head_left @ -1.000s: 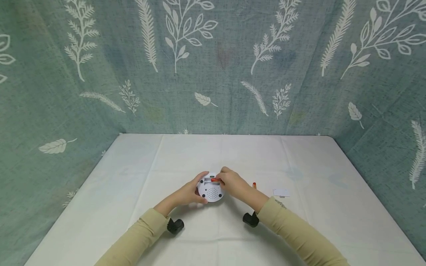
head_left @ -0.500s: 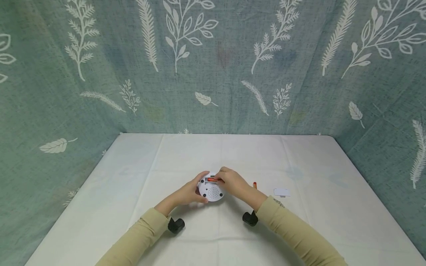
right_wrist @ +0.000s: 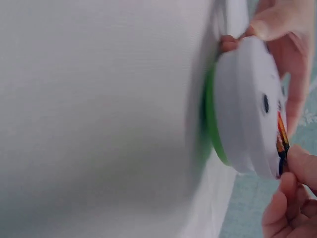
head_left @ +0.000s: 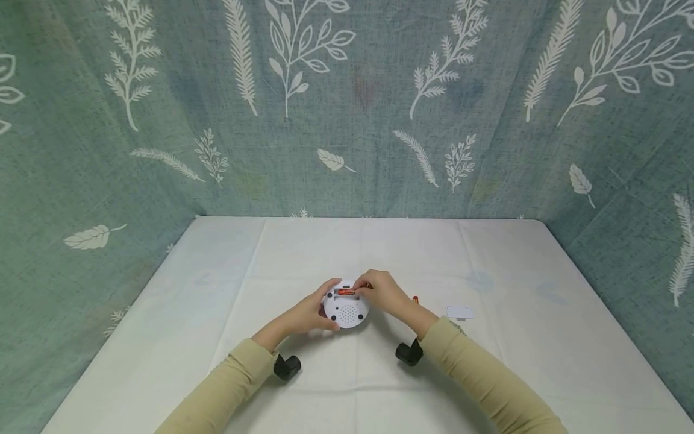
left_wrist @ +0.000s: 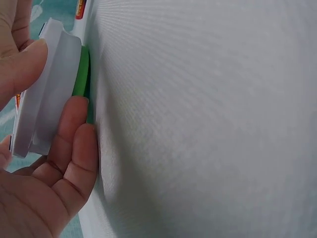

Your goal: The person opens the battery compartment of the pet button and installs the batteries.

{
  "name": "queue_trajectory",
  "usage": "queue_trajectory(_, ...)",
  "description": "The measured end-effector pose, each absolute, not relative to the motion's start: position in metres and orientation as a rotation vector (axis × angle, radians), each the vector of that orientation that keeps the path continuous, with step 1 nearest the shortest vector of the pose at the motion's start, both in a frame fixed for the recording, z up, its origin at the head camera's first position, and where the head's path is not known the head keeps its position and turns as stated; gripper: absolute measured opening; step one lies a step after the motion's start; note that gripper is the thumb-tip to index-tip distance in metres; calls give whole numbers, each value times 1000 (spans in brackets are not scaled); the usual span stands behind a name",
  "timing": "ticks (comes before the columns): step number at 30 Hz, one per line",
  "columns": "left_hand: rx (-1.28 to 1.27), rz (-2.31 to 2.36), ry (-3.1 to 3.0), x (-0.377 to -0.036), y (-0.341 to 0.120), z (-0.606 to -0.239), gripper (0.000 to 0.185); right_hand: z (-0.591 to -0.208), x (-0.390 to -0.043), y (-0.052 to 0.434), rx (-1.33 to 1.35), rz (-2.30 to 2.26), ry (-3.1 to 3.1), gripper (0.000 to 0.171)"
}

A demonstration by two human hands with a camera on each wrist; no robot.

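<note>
A round white device (head_left: 347,314) with a perforated patch, black feet and a battery recess is tilted above the table, its green face (right_wrist: 213,114) turned down. My left hand (head_left: 310,312) grips its left rim, thumb and fingers spread around the edge; in the left wrist view, curled fingers (left_wrist: 74,139) lie against its underside. A red-orange battery (head_left: 346,292) sits in the recess. My right hand (head_left: 384,294) is at the recess's right side, thumb and fingertip (right_wrist: 297,163) pinching at the battery's end, which they partly hide.
Another orange battery (head_left: 415,299) lies right of my right wrist, partly hidden by it. Further right is a small white cover (head_left: 459,312). Black wrist cameras (head_left: 287,367) hang below both cuffs. A patterned green curtain (head_left: 347,108) stands behind the white table (head_left: 303,247).
The battery has moved left into the recess and more of it shows. My right hand has shifted slightly up and right. The left hand keeps its grip on the device.
</note>
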State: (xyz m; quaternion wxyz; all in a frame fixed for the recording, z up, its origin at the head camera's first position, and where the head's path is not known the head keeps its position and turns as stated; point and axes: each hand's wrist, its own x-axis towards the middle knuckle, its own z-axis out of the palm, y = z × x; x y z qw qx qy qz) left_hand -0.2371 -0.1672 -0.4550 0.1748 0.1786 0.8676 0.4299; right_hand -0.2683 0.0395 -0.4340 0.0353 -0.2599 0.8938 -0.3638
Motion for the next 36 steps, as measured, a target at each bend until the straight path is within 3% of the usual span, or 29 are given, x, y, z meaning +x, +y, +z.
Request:
queue_trajectory(9,519,1215,2468,-237,-167,-455,96,-436,-270,43,-554,-1235,2683,7)
queue_trajectory(18,479,1216,2467,-236,-167,-455,97,-436,-274,43,-141,-1394,2350,27)
queue_trajectory(36,496,1210,2475,-237,-165,-454,97,-436,-281,40,47,-1367,2276,18)
